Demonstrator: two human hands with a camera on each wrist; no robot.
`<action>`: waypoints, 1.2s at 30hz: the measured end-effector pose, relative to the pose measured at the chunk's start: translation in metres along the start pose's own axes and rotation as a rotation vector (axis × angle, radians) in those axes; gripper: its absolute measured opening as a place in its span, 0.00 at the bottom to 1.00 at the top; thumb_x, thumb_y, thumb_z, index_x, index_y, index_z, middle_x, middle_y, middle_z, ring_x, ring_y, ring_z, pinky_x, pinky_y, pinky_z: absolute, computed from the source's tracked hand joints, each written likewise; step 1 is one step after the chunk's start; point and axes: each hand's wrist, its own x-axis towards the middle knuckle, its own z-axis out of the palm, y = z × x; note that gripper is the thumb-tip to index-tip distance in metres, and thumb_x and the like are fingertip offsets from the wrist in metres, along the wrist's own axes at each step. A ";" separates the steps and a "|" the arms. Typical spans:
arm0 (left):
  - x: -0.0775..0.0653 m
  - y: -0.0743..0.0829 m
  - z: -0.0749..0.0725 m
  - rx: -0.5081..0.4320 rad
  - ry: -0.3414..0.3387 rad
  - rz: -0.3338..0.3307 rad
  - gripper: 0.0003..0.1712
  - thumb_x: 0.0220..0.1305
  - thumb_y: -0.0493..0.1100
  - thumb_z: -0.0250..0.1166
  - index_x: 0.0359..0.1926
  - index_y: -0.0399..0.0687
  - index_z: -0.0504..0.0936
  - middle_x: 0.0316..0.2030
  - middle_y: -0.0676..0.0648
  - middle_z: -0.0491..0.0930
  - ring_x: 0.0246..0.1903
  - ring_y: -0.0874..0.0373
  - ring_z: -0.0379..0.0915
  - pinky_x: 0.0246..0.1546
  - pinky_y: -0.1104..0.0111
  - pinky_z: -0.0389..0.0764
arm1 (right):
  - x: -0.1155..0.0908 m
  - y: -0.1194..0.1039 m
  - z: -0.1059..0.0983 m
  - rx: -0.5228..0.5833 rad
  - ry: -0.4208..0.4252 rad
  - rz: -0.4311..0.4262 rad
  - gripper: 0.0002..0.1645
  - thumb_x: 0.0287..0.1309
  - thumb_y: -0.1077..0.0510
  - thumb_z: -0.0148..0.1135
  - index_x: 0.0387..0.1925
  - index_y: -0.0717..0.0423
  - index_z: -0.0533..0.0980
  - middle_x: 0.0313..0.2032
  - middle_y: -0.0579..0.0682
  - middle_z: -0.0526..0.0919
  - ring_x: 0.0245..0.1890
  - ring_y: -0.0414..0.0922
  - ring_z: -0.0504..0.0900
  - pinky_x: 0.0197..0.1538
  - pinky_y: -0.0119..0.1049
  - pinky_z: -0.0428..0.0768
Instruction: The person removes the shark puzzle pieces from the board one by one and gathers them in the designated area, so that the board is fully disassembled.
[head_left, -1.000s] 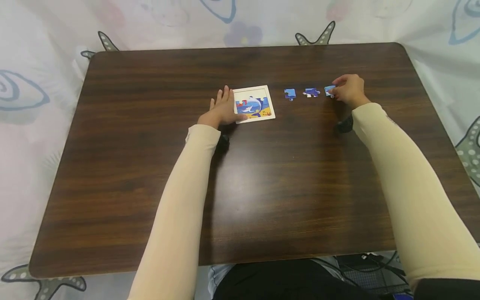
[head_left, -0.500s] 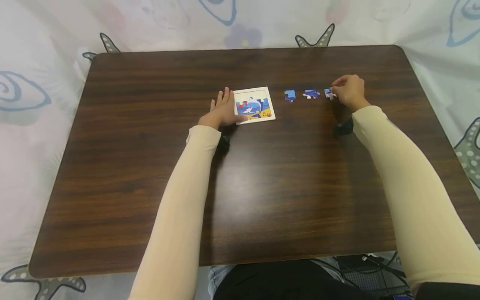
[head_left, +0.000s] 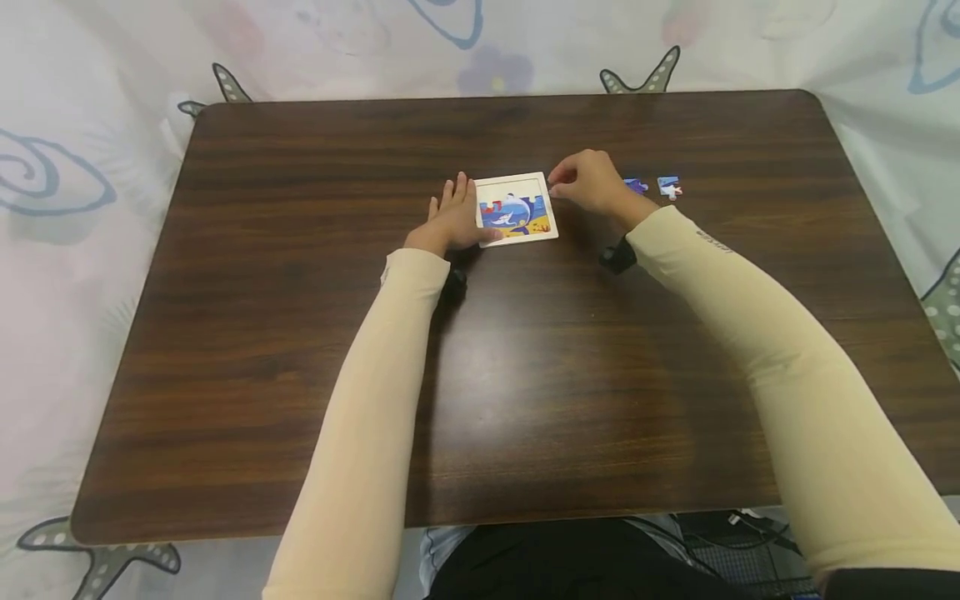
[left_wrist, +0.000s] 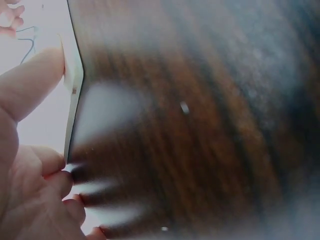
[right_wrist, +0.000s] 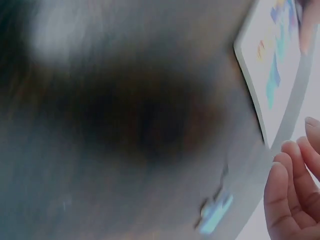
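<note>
My left hand (head_left: pixel 448 223) lies along the left side of a white-edged jigsaw tray (head_left: pixel 529 240), fingers extended and thumb over its lower left corner. The tray holds a blue and yellow dolphin picture with a pale bare strip along its top. My right hand (head_left: pixel 588 179) is at the tray's right edge, fingers bent and fingertips near the border. No piece shows between its fingers (right_wrist: pixel 277 192) in the right wrist view. A purple-blue jigsaw piece (head_left: pixel 636 185) lies partly behind this hand, with a blue and white piece (head_left: pixel 670 187) farther right.
A dark wooden table (head_left: pixel 300 375) fills most of the head view. A patterned white curtain (head_left: pixel 337 50) hangs behind its far edge. One blue jigsaw piece (right_wrist: pixel 216 215) lies on the tabletop in the right wrist view.
My right hand has let go of the rightmost jigsaw piece and moved left to the tray's edge, covering the place of the leftmost piece. The left hand stays on the tray.
</note>
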 end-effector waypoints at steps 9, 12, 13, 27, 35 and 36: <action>-0.001 0.001 0.001 0.008 -0.008 0.014 0.54 0.65 0.62 0.54 0.74 0.54 0.26 0.73 0.43 0.15 0.74 0.46 0.12 0.74 0.49 0.25 | 0.006 -0.013 0.021 -0.034 -0.074 -0.075 0.18 0.61 0.64 0.57 0.51 0.70 0.77 0.50 0.66 0.78 0.49 0.56 0.75 0.56 0.48 0.75; -0.002 0.003 0.000 0.008 -0.021 0.022 0.48 0.67 0.60 0.53 0.74 0.66 0.30 0.72 0.42 0.14 0.73 0.44 0.10 0.73 0.47 0.23 | 0.008 -0.016 0.025 -0.065 -0.094 -0.108 0.18 0.60 0.64 0.59 0.51 0.70 0.77 0.50 0.67 0.78 0.51 0.57 0.75 0.59 0.48 0.74; -0.002 0.004 0.000 0.008 -0.025 0.024 0.46 0.67 0.60 0.52 0.74 0.69 0.32 0.72 0.42 0.14 0.73 0.43 0.09 0.73 0.46 0.23 | 0.009 -0.017 0.025 -0.080 -0.101 -0.119 0.19 0.59 0.64 0.59 0.51 0.71 0.77 0.50 0.67 0.79 0.52 0.57 0.75 0.60 0.48 0.74; 0.000 0.008 -0.002 0.035 -0.064 0.006 0.39 0.68 0.59 0.51 0.73 0.75 0.39 0.71 0.42 0.11 0.72 0.43 0.06 0.71 0.45 0.20 | 0.016 -0.024 0.021 -0.193 -0.248 -0.080 0.19 0.63 0.61 0.57 0.53 0.68 0.75 0.53 0.65 0.74 0.57 0.57 0.70 0.67 0.50 0.66; -0.001 0.009 -0.001 0.039 -0.064 0.007 0.39 0.68 0.59 0.50 0.73 0.75 0.39 0.71 0.41 0.11 0.72 0.42 0.07 0.71 0.44 0.21 | 0.018 -0.025 0.021 -0.188 -0.255 -0.049 0.18 0.62 0.61 0.58 0.50 0.69 0.73 0.51 0.64 0.73 0.53 0.56 0.70 0.64 0.49 0.68; -0.001 0.009 -0.001 0.039 -0.065 0.005 0.39 0.68 0.59 0.50 0.73 0.75 0.39 0.71 0.41 0.11 0.72 0.42 0.07 0.71 0.45 0.21 | 0.018 -0.025 0.021 -0.182 -0.251 -0.045 0.18 0.62 0.61 0.58 0.50 0.69 0.73 0.51 0.64 0.73 0.53 0.56 0.70 0.63 0.49 0.68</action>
